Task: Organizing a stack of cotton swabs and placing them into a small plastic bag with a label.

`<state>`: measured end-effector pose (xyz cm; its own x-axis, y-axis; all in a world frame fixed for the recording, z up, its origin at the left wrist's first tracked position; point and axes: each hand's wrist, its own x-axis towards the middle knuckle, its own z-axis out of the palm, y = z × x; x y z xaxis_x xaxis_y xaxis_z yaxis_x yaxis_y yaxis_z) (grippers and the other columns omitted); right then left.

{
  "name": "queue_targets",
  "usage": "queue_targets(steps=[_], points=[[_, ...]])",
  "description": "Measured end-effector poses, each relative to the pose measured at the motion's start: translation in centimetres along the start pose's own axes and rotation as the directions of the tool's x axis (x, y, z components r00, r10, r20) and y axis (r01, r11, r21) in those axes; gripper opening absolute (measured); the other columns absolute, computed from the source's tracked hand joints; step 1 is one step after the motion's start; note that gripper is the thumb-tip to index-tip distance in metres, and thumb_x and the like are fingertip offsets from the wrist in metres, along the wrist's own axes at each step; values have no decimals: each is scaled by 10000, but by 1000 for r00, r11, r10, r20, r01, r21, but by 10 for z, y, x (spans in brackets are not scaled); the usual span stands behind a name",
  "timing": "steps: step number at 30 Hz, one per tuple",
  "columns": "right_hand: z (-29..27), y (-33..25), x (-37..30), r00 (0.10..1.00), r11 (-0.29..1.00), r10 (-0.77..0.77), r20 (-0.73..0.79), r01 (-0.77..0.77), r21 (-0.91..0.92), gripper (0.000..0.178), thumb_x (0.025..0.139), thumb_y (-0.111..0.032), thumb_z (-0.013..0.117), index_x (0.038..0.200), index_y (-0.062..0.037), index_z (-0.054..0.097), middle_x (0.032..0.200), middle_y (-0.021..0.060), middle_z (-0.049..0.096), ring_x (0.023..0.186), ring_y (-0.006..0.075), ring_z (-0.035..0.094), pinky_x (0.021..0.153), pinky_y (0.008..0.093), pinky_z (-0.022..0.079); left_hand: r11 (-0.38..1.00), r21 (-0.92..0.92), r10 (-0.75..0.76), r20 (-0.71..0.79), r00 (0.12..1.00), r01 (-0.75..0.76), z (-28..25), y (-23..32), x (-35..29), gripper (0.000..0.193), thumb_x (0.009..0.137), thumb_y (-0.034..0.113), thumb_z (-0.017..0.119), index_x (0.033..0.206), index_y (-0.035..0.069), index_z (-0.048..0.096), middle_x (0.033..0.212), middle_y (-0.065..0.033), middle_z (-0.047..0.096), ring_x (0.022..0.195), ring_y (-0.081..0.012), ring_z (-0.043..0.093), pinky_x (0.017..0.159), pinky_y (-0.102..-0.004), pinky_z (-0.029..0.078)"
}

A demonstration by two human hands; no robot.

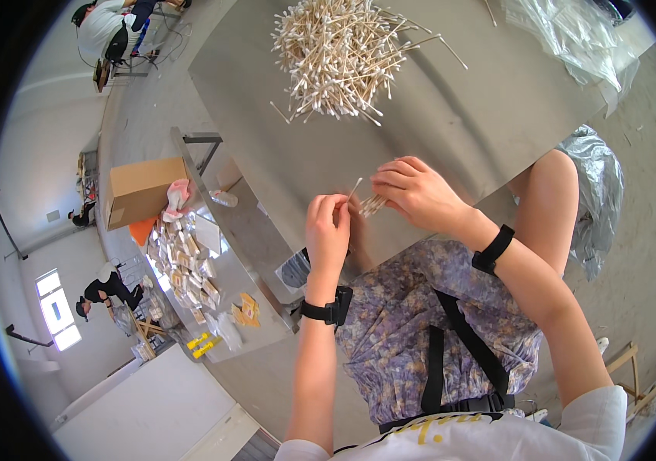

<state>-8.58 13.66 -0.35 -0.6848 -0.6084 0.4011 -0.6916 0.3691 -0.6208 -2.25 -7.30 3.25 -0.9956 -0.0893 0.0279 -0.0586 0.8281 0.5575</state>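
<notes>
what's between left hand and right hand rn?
Cotton swabs: a single upright-angled swab at the fingertips of the left hand, and a small swab bundle in the right hand. Head view shows it.

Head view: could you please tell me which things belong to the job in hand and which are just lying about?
In the job:
cotton swab pinched by the left hand
swab bundle in the right hand
swab pile
grey table

Apparently lying about, untouched:
clear plastic
cardboard box
yellow objects
</notes>
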Motion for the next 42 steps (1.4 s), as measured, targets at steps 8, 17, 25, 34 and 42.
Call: queue_targets(steps=[8, 17, 25, 34, 42], points=[[-37, -16, 5, 989, 985, 113, -96, -98, 143, 382, 766, -99, 731, 1138, -62, 652, 1151, 64, 643, 1116, 258, 591, 975, 387, 466, 991, -65, 127, 117, 985, -120, 7, 19, 33, 109, 916, 2, 585, 985, 12, 669, 940, -96, 621, 847, -231, 651, 757, -321, 527], [-146, -67, 15, 742, 829, 533, -408, -362, 425, 318, 872, -3, 662, 1187, -35, 626, 1070, 71, 671, 980, 183, 634, 853, 283, 483, 988, -131, 65, -126, 990, -81, 34, 66, -15, 512, 948, 88, 543, 1439, -13, 437, 1414, -230, 479, 1327, -376, 451, 1106, -462, 358], [-38, -27, 0, 772, 682, 588, -239, -315, 660, 281, 892, 36, 588, 1164, -32, 604, 1048, 79, 650, 913, 194, 639, 804, 310, 515, 932, 344, 134, -33, 990, -115, 79, 52, 9, 832, 918, 314, 558, 1531, -93, 169, 1591, -293, 211, 1498, -413, 184, 1204, -540, 165], [-37, -4, 2, 756, 704, 614, -226, -396, 589, 263, 895, 28, 572, 1149, -36, 594, 1019, 88, 655, 854, 206, 646, 749, 328, 532, 901, 408, 151, 29, 988, -149, 73, 44, 23, 1057, 926, 638, 519, 1522, -127, 98, 1587, -316, 191, 1499, -438, 150, 1192, -581, 121], [-32, 3, 3, 760, 719, 609, -225, -411, 560, 235, 912, -22, 564, 1143, -43, 598, 1004, 83, 659, 845, 204, 647, 742, 330, 532, 953, 285, 74, 123, 990, -107, 47, 62, -9, 1132, 874, 612, 632, 1523, -130, 75, 1566, -349, 204, 1486, -468, 163, 1168, -633, 132]])
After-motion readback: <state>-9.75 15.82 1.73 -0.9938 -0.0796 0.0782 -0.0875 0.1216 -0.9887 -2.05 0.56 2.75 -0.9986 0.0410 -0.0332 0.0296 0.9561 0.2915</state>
